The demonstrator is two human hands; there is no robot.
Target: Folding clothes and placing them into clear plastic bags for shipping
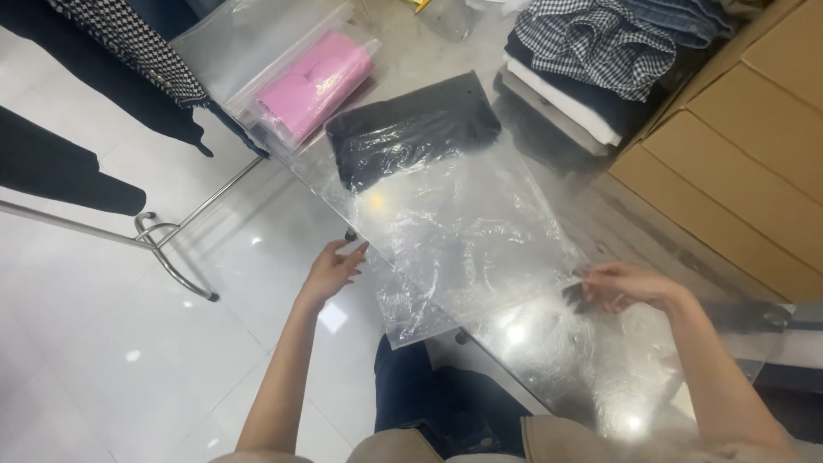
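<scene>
A big clear bag lies on the glass table, with a dark cloth folded in its far end. The left hand is open, fingers touching the bag's near left edge. The right hand pinches the near right edge. The bag looks light, thin and slippery, so its edges seem best to grab.

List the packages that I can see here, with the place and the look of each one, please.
Clear plastic bag: centre of the glass table, flat, with a folded black garment at its far end; left hand and right hand at its near corners.
Clear bag with pink garment: far left on the table, rectangular.
Cardboard boxes: right side, brown, stacked.
No labels, signs or screens show.
</scene>
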